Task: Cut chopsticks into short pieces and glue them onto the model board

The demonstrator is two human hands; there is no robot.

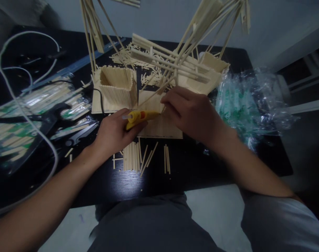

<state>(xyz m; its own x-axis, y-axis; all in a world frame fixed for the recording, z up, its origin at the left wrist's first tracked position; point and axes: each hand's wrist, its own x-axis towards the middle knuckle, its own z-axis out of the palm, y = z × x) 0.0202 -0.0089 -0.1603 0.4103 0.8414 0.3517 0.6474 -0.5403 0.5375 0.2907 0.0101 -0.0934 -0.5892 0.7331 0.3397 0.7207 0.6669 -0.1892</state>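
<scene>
My left hand [114,127] is wrapped round a yellow hot glue gun [145,114], its nozzle pointing right, over a flat panel of wooden sticks laid side by side [159,127]. A clear glue stick [125,117] pokes out of the gun's back end. Close to the nozzle, my right hand [193,106] is closed in a pinch, with a thin pale wooden stick [163,110] showing below the fingertips. Most of that stick is hidden by the fingers. Loose wooden sticks [131,156] lie just in front of the panel.
An open-topped stick box [118,84] stands behind left. A tall stick frame [180,64] rises behind my right hand. Plastic packs lie left [51,94] and right [238,101]. Scissors [80,135] and a white cable [30,120] are on the left of the black table [196,171].
</scene>
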